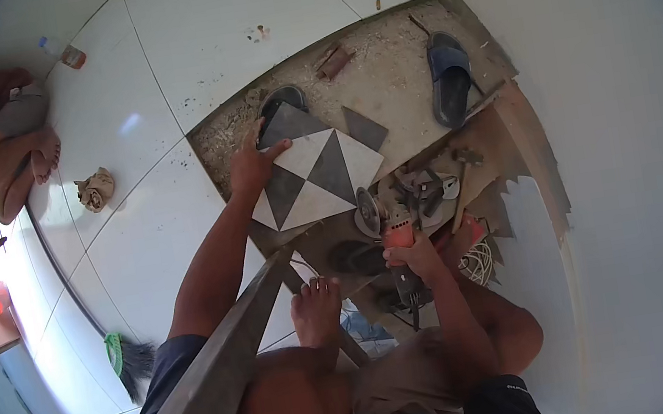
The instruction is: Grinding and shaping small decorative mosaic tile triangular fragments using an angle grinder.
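My left hand (252,166) grips the left edge of a square tile (286,186) patterned with grey and white triangles, its thumb spread over the top face. The tile lies over a dark slipper (287,95) that partly shows behind its far corner. In my right hand (418,256) is a red and black angle grinder (400,235), the fingers wrapped round its body. The grinder's round disc (368,212) is close to the tile's near right corner; whether they touch I cannot tell. A loose grey triangular tile piece (366,127) lies beside the tile's right side.
Another slipper (450,80) lies on the rough sunken patch (390,52). Several tools and a hammer (464,178) are heaped right of the grinder, near a coiled white cord (477,261). A grey beam (213,387) crosses my left side. Another person (15,126) sits far left.
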The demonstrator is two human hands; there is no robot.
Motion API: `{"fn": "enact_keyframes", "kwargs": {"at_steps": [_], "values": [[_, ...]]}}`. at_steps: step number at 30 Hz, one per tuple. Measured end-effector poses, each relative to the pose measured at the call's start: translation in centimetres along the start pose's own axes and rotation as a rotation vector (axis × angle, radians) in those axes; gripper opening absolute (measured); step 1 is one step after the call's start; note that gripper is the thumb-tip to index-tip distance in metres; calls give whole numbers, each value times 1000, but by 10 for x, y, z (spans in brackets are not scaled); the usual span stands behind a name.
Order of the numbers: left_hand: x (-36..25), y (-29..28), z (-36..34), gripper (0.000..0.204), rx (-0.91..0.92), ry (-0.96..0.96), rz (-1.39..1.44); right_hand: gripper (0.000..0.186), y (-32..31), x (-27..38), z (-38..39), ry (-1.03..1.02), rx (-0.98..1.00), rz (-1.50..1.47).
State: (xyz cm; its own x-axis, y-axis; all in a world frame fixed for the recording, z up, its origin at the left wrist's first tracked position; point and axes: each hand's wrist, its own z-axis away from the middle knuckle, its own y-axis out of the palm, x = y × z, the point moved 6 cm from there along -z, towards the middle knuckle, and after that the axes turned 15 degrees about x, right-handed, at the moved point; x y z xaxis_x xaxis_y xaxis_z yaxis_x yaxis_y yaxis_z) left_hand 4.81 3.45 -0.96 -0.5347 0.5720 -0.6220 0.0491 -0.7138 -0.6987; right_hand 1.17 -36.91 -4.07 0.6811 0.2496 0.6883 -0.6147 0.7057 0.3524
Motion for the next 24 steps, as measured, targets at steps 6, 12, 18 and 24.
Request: {"fn": "enact_keyframes", "kwargs": {"at_steps": [6,12,18,24], "values": [[-4,0,-3,88,-3,-4,1,46,-3,4,-2,2,-31,35],[-2,3,-1,90,-15,4,14,42,-3,1,3,-10,-34,64],[2,3,-6,90,-10,-7,4,43,-3,3,4,9,-46,50],[3,-1,-12,91,-22,-49,26,45,-6,13,4,-28,-32,73]]}}
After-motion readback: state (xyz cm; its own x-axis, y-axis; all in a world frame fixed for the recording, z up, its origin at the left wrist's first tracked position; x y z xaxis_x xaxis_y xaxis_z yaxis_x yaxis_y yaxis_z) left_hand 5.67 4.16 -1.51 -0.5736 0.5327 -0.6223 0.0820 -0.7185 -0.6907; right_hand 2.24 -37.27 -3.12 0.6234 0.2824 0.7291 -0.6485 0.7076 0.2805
